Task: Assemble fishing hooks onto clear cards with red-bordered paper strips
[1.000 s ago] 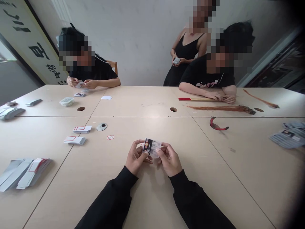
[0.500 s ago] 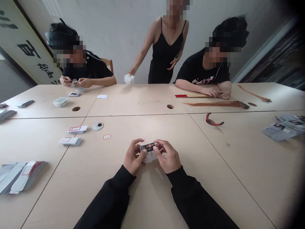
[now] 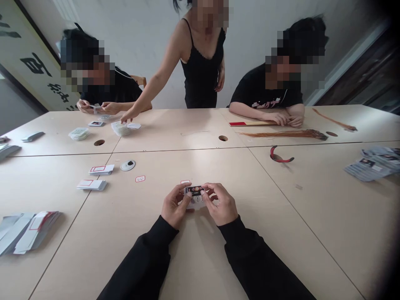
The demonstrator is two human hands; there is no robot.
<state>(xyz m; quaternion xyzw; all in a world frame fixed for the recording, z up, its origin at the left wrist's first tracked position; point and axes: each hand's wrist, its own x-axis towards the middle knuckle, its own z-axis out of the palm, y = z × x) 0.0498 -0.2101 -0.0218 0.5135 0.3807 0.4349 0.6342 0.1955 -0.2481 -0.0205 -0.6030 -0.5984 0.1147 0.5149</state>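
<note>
Between my two hands is a small clear plastic packet [image 3: 196,199] with a dark printed label along its top, held low over the table. My left hand [image 3: 173,204] pinches its left side, thumb on the front and fingers behind. On the right side, my right hand [image 3: 223,205] grips it with thumb and fingertips. Small pale shapes show through the clear part; I cannot make out what they are. A small red-framed tag [image 3: 185,182] lies on the table just beyond my left fingers, partly hidden, and a similar tag [image 3: 140,178] lies further left.
Stacks of white cards [image 3: 91,185] and strips [image 3: 36,231] lie left, near a round white disc [image 3: 128,165]. Red-handled pliers [image 3: 281,159], brown strands [image 3: 287,133] and a packet pile [image 3: 371,164] are right. Across the table, a standing person's hand [image 3: 131,113] touches a whitish bundle [image 3: 120,128]; two people sit.
The standing person has leaned left and brought the whitish bundle down to the table's far left part. My hands stay nearly still, and the packet between them has shifted slightly.
</note>
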